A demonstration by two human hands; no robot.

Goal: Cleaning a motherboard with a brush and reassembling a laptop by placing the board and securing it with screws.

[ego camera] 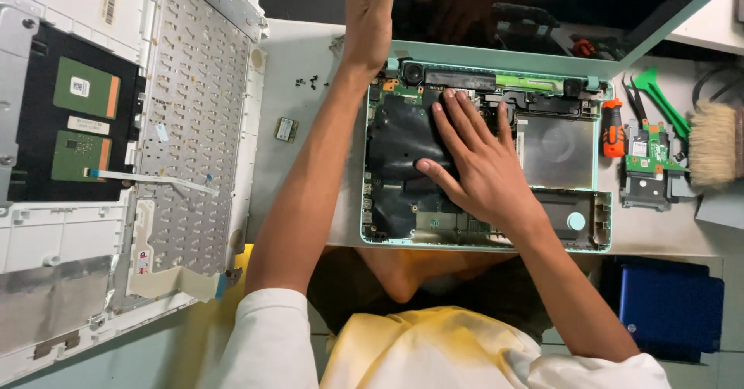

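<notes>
An opened mint-green laptop base [597, 226] lies on the table with its boards and fan bare. My right hand [473, 160] rests flat on the black sheet [395, 137] that covers the mainboard, fingers spread and holding nothing. My left hand [370, 17] reaches to the top of the view and grips the left edge of the raised dark laptop lid [542, 1]; its fingertips are cut off by the frame.
A white keyboard cover [194, 125] lies upside down at the left with a ribbon cable [147, 178]. Loose screws [306, 81] and a small card [286, 129] sit between. On the right are an orange screwdriver [613, 129], green pry tools [659, 94], a small circuit board [647, 153], a brush [713, 145] and a blue box [670, 308].
</notes>
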